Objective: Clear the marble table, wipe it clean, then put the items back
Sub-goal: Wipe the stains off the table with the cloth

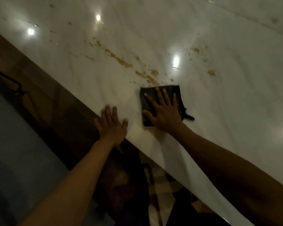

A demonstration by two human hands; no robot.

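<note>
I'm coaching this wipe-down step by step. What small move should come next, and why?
Probably slide the dark cloth forward under the flat right hand into the brown spill. The splashes start right at the cloth's far edge and trail across the marble table, while the left hand rests flat at the table's edge.

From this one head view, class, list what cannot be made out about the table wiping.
- Marble table: far and right ends cut off by the frame edges.
- Stain under the dark cloth: hidden by cloth and right hand.
- Brown spill: blurred, substance unknown.
- Below the table edge near the left hand: too dark.
</note>
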